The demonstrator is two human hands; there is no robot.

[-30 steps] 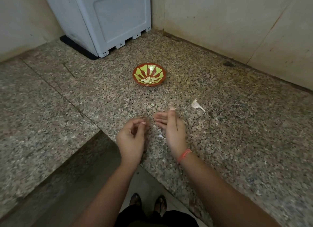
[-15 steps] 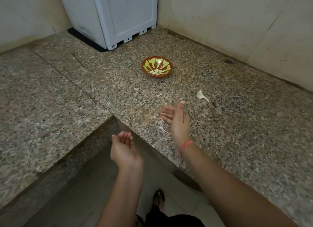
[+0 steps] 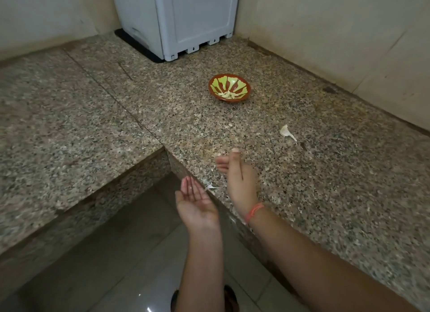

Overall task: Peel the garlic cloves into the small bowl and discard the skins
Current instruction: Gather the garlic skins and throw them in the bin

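A small red and green bowl (image 3: 230, 87) stands on the granite counter (image 3: 325, 183) with several peeled garlic cloves (image 3: 226, 94) in it. An unpeeled clove (image 3: 286, 132) lies to the right of it. Thin white skins (image 3: 210, 186) sit at the counter's front edge. My left hand (image 3: 194, 201) is cupped palm up just below that edge, off the counter, holding nothing that shows. My right hand (image 3: 237, 175) stands on its side on the counter, fingers straight, right behind the skins.
A grey plastic appliance (image 3: 186, 20) on a black mat stands in the back corner. Tiled walls close the counter at the back and right. The counter is L-shaped, and tiled floor (image 3: 111, 253) with my feet shows below the edge.
My left hand dropped off the counter and turned palm up below the edge. My right hand slid toward the edge, and the skins moved with it. The camera shifted left.
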